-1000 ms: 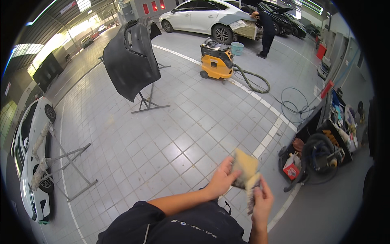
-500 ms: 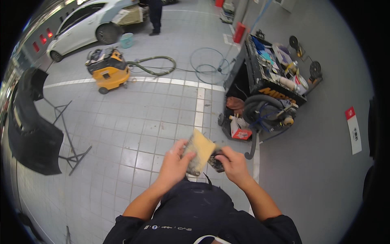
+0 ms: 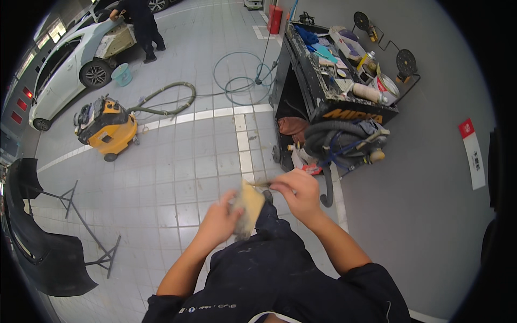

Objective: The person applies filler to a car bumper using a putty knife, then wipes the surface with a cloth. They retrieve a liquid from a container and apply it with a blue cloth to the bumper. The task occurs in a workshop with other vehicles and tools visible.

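My left hand (image 3: pixel 218 222) grips a flat, grey-mottled spreader plate (image 3: pixel 250 206) by its left edge, thumb on top. Pale yellow paste, probably filler putty, covers much of its face. My right hand (image 3: pixel 300 196) pinches a thin dark scraper (image 3: pixel 262 184), seen nearly edge-on. The scraper's far end is at the top of the plate; whether it touches the paste I cannot tell. Both hands are in front of my waist, and motion blurs the left one.
A black tool cart (image 3: pixel 318 102) with cans, rags and a coiled hose stands right, against a grey wall. A yellow vacuum (image 3: pixel 110 132) and loose hoses lie ahead. A black bumper (image 3: pixel 54 253) rests on a stand at left. Another person (image 3: pixel 141 27) stands by a pale car (image 3: pixel 64 70).
The scraper has turned from showing its broad face to nearly edge-on and moved up to the plate's top corner. My view has shifted, so the cart and vacuum appear farther left.
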Available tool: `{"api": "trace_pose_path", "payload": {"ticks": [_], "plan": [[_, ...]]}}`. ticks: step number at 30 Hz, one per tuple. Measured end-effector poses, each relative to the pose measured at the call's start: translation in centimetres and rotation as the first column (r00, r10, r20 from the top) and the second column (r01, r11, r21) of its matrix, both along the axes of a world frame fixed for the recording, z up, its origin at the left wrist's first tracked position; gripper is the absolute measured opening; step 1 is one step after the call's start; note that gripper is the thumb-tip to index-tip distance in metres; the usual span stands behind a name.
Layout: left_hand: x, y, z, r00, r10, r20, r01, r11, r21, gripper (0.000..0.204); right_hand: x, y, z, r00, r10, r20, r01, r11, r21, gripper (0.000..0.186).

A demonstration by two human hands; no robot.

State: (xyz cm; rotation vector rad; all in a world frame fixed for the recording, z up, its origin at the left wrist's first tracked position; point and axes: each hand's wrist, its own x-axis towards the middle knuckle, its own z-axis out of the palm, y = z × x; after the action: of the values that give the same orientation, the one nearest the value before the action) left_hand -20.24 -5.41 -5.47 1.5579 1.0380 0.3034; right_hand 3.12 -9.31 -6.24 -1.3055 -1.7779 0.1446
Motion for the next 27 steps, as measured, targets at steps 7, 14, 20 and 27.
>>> {"api": "trace_pose_path", "payload": {"ticks": [7,14,20,27], "plan": [[7.0,9.1,3.3,0.852,0.349,0.389,-0.293,0.935,-0.198,0.041,5.6,12.5,-1.9,0.957,-0.158,0.245,0.107,0.972,0.208,0.026],[9.2,19.3,3.5,0.908,0.376,0.184,-0.351,0.924,-0.153,0.034,11.4,22.4,-1.8,0.916,-0.183,0.358,0.114,0.972,0.206,0.010],[14.3,26.7,-1.5,0.760,0.554,0.339,-0.555,0.825,-0.103,0.037,8.9,25.5,-3.8,0.519,-0.338,-0.785,-0.205,0.843,-0.498,0.014],[18.5,34.2,-6.9,0.965,0.110,0.238,-0.059,0.976,-0.209,0.050,12.8,28.3,-4.7,0.432,-0.615,-0.660,0.272,0.786,-0.555,0.028]]}}
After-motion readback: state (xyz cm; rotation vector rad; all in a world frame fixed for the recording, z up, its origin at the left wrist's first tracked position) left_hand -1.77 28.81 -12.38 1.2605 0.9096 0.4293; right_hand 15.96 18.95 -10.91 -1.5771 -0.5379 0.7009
